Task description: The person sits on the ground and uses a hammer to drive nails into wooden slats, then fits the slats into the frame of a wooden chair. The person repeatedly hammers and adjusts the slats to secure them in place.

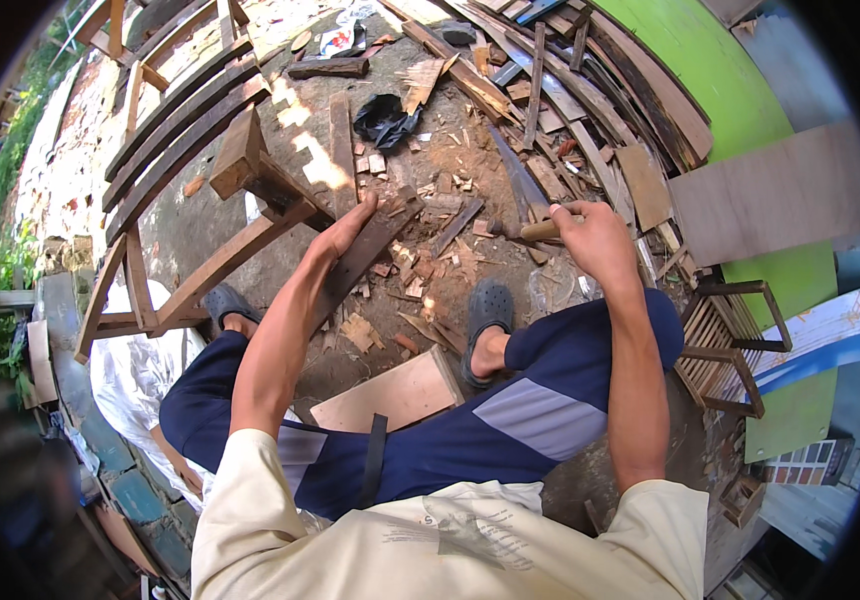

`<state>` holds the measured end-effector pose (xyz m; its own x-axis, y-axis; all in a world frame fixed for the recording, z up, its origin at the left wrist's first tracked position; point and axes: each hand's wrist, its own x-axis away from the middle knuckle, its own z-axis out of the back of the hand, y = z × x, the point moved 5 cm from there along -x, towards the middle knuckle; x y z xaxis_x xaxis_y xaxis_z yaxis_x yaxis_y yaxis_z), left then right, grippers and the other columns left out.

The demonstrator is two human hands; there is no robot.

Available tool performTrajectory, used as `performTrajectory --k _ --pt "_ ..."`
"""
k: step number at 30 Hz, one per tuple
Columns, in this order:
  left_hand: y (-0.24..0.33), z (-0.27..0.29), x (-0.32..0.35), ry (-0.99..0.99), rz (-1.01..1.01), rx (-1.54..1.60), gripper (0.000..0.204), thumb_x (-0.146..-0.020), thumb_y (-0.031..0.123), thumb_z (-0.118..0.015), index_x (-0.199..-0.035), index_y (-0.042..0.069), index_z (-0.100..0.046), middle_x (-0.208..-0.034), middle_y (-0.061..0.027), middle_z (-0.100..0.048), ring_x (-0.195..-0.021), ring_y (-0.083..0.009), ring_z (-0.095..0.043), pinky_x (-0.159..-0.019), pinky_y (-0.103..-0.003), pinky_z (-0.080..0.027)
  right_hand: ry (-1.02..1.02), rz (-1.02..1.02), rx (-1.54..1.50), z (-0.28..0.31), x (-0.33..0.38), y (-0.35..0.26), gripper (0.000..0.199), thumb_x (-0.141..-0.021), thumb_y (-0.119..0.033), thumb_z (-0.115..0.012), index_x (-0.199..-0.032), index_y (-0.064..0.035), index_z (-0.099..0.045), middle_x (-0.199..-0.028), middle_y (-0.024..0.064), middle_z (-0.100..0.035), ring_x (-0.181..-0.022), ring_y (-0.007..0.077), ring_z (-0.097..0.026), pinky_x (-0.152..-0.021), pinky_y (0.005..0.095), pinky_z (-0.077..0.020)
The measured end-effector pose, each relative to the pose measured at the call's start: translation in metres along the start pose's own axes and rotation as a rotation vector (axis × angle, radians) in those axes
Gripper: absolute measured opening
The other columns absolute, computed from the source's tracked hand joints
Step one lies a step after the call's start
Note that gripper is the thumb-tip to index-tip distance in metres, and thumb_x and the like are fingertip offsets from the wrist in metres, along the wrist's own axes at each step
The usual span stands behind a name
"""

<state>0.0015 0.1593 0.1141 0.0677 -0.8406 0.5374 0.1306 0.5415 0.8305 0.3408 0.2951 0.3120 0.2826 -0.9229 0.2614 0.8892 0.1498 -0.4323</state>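
My left hand (348, 230) is on the side of a dark wooden board (362, 252) that slants up between my knees, its fingers partly hidden behind the wood. Closed around a light wooden handle, my right hand (595, 242) holds a hammer (542, 231) with its dark head pointing left, apart from the board. Beyond the hammer lies a long, tapering grey blade (518, 178), which looks like a handsaw's. To the left of my left arm stands a brown wooden frame (235, 262) with legs and crosspieces.
Long planks (590, 110) are heaped at the far right, beside a green panel (690, 60). Wood offcuts and a black plastic bag (386, 122) litter the dirt ground. A pale wooden block (390, 392) sits between my legs. A slatted wooden piece (718, 345) stands by my right knee.
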Motion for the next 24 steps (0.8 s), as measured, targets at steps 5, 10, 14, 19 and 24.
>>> performTrajectory --k 5,10,14,19,24 --pt "-0.052 0.051 0.018 -0.072 -0.218 0.074 0.097 -0.084 0.074 -0.059 -0.148 0.003 -0.046 -0.144 -0.0176 -0.050 -0.136 -0.0288 -0.042 -0.117 -0.042 -0.025 -0.048 -0.161 -0.455 -0.021 -0.026 0.023 0.040 -0.094 -0.044 -0.061 -0.096 -0.0068 -0.075 -0.069 0.0114 -0.066 -0.057 0.0248 -0.064 -0.065 0.0408 -0.0531" --pt "0.010 0.038 0.062 -0.045 -0.008 0.222 0.082 -0.093 0.070 -0.050 -0.132 0.000 -0.061 -0.127 -0.0124 -0.064 -0.112 -0.0185 -0.059 -0.095 -0.034 -0.045 -0.477 -0.442 -1.035 -0.068 -0.019 0.012 0.031 -0.100 -0.038 -0.056 -0.095 -0.0081 -0.056 -0.064 -0.0021 -0.051 -0.050 0.0125 -0.049 -0.056 0.0330 -0.0473" --pt "0.041 0.049 0.081 0.082 -0.008 0.167 0.080 -0.100 0.068 -0.039 -0.139 0.001 -0.057 -0.136 -0.0116 -0.061 -0.117 -0.0193 -0.057 -0.102 -0.033 -0.043 -0.719 -0.553 -1.230 -0.165 -0.019 -0.006 0.029 -0.102 -0.039 -0.052 -0.097 -0.0112 -0.051 -0.064 -0.0026 -0.050 -0.053 0.0124 -0.049 -0.059 0.0345 -0.0496" --pt "0.051 0.076 0.105 0.154 -0.117 0.066 0.079 -0.102 0.064 -0.035 -0.145 0.000 -0.051 -0.142 -0.0144 -0.058 -0.126 -0.0215 -0.056 -0.108 -0.035 -0.041 -0.747 -0.756 -1.159 -0.309 0.003 0.043 0.030 -0.101 -0.039 -0.052 -0.093 -0.0104 -0.053 -0.063 -0.0018 -0.051 -0.054 0.0134 -0.053 -0.058 0.0355 -0.0520" --pt "0.050 0.093 0.144 0.130 -0.062 0.225 0.086 -0.097 0.072 -0.037 -0.144 0.001 -0.052 -0.133 -0.0168 -0.064 -0.118 -0.0241 -0.062 -0.107 -0.037 -0.043 -0.905 -0.852 -0.916 -0.360 0.028 0.100 0.030 -0.103 -0.036 -0.048 -0.090 -0.0105 -0.056 -0.069 0.0014 -0.059 -0.060 0.0161 -0.060 -0.060 0.0376 -0.0559"
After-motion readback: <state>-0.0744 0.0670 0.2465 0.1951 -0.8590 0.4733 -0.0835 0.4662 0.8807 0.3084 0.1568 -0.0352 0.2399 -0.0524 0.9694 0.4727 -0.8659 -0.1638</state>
